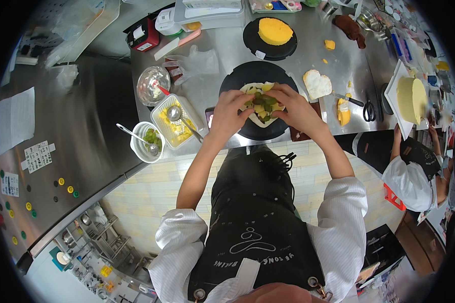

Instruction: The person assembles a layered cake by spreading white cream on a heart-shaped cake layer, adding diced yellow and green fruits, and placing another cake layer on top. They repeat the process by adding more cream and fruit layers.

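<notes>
Halved green grapes (263,101) and yellow fruit pieces (261,110) lie heaped on a small cream-covered cake layer (258,121). It sits on a round black turntable (242,74), its lower end tapering to a point. My left hand (232,110) curves in from the left, fingertips touching the edge of the heap. From the right, my right hand (296,108) bends over the heap, its fingers spread against the fruit. Both hands hide the sides of the cake, and neither visibly grips a piece.
To the left stand a grape basket (135,146), a yellow fruit basket (198,113) with a spoon (174,113), and a glass bowl (142,89). Heart-shaped cake (317,84), a knife (354,101) and scissors (369,111) lie right. A co-worker (411,181) holds a cake board (395,98).
</notes>
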The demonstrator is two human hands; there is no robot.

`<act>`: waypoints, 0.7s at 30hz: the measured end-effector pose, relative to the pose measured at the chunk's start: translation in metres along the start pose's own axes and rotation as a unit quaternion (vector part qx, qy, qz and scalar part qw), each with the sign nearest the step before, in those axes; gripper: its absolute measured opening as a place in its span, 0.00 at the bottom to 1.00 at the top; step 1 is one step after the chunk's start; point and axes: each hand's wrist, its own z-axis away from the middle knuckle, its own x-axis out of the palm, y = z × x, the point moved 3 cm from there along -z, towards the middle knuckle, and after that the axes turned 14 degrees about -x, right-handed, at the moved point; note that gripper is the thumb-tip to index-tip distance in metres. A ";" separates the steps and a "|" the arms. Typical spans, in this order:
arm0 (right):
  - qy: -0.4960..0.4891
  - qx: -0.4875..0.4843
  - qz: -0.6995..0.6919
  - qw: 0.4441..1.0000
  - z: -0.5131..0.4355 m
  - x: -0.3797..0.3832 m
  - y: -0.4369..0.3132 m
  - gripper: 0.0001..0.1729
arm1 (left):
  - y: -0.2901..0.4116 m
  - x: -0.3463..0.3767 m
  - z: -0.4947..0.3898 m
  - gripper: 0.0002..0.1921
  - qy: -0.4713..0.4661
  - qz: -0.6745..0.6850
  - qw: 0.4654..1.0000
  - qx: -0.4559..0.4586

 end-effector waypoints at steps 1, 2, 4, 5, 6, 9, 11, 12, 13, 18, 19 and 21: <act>0.017 0.012 -0.014 1.000 0.004 0.001 0.002 0.30 | 0.001 0.000 0.000 0.20 0.002 -0.001 1.000 0.011; 0.032 0.023 -0.033 0.999 0.008 0.002 0.004 0.29 | 0.002 0.001 0.000 0.19 0.001 -0.005 1.000 0.015; 0.064 0.030 -0.028 0.997 0.013 0.004 0.008 0.25 | 0.003 0.003 0.000 0.18 -0.002 -0.008 1.000 0.025; 0.081 0.031 -0.034 0.996 0.016 0.005 0.009 0.23 | 0.003 0.004 -0.001 0.17 -0.005 -0.008 0.999 0.032; 0.092 0.039 -0.029 0.995 0.018 0.006 0.010 0.21 | 0.003 0.005 -0.002 0.16 -0.009 -0.008 0.999 0.039; 0.133 0.050 -0.027 0.990 0.021 0.007 0.012 0.17 | 0.002 0.006 -0.004 0.13 -0.025 0.000 0.999 0.035; 0.146 0.055 -0.027 0.987 0.020 0.008 0.012 0.16 | 0.001 0.004 -0.007 0.13 -0.027 0.020 0.997 0.068; 0.140 0.038 -0.013 0.989 0.020 0.008 0.011 0.17 | 0.000 0.002 -0.008 0.13 -0.026 0.031 0.996 0.083; 0.133 0.021 0.000 0.991 0.019 0.008 0.010 0.17 | -0.001 0.001 -0.008 0.13 -0.026 0.035 0.995 0.086; 0.097 0.017 0.017 0.995 0.022 0.004 0.006 0.18 | -0.008 -0.007 -0.002 0.15 -0.005 0.008 0.998 0.057; 0.096 0.032 -0.004 0.995 0.023 0.004 0.006 0.19 | -0.009 -0.008 0.001 0.15 -0.009 0.012 0.998 0.056; 0.105 0.047 -0.019 0.993 0.023 0.005 0.006 0.19 | -0.009 -0.007 0.004 0.15 -0.016 0.022 0.998 0.058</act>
